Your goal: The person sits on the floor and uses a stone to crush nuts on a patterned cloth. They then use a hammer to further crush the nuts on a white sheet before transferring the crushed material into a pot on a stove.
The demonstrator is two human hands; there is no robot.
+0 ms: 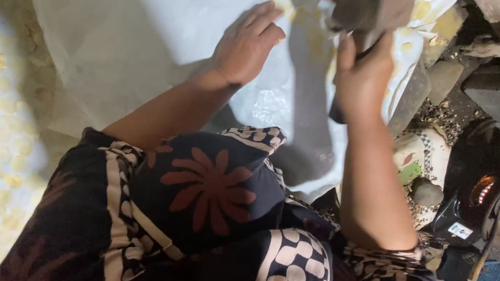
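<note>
Fingers of the left hand (247, 45) lie flat on a white sheet (152, 26); right hand (362, 78) grips a grey block (370, 10).

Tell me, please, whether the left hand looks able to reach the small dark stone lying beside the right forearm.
Probably not easily: the left hand lies flat on the white sheet, and the right forearm crosses between it and the stone.

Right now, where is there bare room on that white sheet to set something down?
Bare sheet lies left of the left hand. Crowded: the right hand holds a grey tool over yellow pieces; stones and a dark pot fill the right.
</note>
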